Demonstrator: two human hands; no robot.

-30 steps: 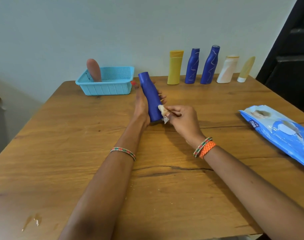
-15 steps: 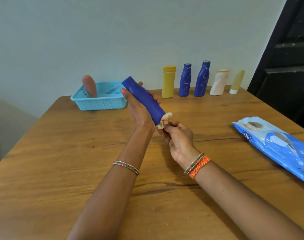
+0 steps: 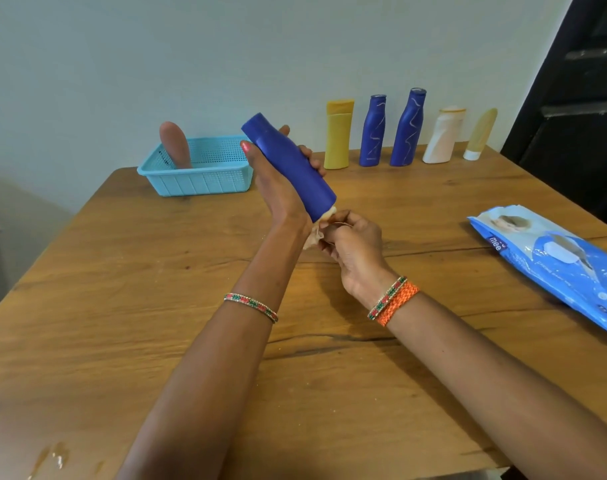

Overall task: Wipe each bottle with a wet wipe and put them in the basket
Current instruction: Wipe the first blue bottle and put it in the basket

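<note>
My left hand grips a plain blue bottle, tilted with its top up and to the left, above the table. My right hand pinches a crumpled wet wipe against the bottle's lower end. A light blue basket stands at the back left with a brown bottle leaning inside it. Along the back edge stand a yellow bottle, two blue patterned bottles, a white bottle and a small pale yellow bottle.
A blue pack of wet wipes lies at the right of the wooden table. A small wet patch shows near the front left edge. A dark door stands at the right behind the table.
The blue bottle went from nearly upright to tilted, lifted higher in my left hand. My right hand with the wipe has moved down to the bottle's lower end.
</note>
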